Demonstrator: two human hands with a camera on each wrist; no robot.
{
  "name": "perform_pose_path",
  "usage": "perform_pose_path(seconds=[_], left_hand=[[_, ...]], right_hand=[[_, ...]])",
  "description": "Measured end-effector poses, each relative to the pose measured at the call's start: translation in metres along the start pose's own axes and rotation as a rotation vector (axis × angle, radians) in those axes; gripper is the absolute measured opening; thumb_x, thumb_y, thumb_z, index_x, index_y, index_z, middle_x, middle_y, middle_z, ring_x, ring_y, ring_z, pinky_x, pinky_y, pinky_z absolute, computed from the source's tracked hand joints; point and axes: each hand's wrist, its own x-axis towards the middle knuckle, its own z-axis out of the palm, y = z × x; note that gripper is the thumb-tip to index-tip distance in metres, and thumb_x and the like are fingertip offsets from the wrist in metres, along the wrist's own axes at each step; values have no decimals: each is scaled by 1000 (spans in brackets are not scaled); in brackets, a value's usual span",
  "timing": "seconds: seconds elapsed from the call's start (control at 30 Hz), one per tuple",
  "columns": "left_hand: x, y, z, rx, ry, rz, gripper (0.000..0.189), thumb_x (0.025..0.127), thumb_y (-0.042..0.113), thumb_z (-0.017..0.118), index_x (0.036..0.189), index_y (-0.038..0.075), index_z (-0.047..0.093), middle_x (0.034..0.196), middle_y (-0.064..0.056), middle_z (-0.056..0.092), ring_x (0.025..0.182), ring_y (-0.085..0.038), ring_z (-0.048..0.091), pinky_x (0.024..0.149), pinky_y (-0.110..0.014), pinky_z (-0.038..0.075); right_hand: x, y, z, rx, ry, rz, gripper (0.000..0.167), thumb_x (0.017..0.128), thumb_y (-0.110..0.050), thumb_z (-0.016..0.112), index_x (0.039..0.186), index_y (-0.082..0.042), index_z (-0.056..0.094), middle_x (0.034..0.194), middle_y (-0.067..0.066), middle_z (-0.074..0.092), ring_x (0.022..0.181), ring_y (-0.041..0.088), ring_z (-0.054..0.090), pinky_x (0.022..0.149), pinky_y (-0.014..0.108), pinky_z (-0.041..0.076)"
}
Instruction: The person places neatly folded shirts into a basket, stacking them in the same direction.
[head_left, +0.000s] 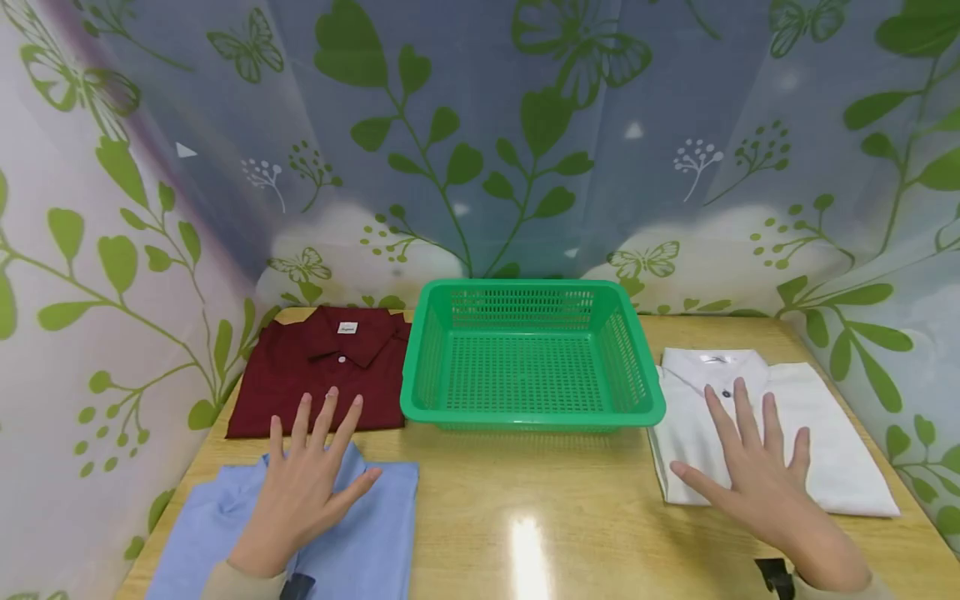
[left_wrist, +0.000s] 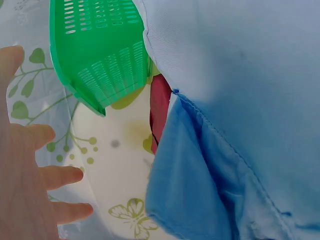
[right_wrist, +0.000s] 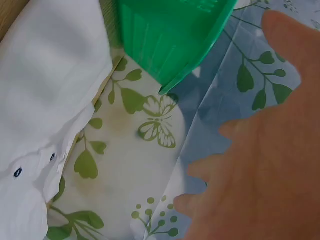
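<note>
Head view: left hand [head_left: 302, 490] overlaps blue shirt [head_left: 366, 532]

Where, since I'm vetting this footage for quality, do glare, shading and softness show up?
Head view: a bright white glare streak on the wooden table, near the bottom edge; left wrist view: the blue shirt washed out pale toward the upper left, the left hand rather soft; right wrist view: the right hand soft too, grey shading on the white shirt.
</note>
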Motion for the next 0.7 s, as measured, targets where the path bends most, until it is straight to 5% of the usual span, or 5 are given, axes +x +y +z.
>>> perform_pose_path(seconds=[0.37, 0.57, 0.7], left_hand=[[-1, 7, -11, -39, -40, -56, 88, 91, 62, 57, 160, 29, 14, 160, -18, 25, 141, -48, 25, 104, -74, 17], [-7, 7, -24, -64, -48, -123, 88, 92, 57, 59, 161, 29, 11, 157, -21, 31, 133, -47, 39, 102, -72, 26], [-13, 4, -30, -66, -44, -164, 91, 91, 56, 62, 161, 29, 10, 153, -23, 35, 129, -47, 43, 99, -72, 29]], right_hand=[[-12, -25, -9, 245, -40, -71, 87, 98, -42, 60, 161, -14, 6, 162, 24, -8, 145, 47, -17, 102, 74, -17], [-18, -39, -13, 451, -37, -116, 77, 98, -30, 63, 158, -11, 19, 162, 25, 11, 146, 50, 5, 102, 78, 9], [-24, -50, -15, 542, -110, -95, 72, 101, -32, 59, 159, -20, 18, 162, 15, 18, 144, 44, 18, 103, 63, 33]])
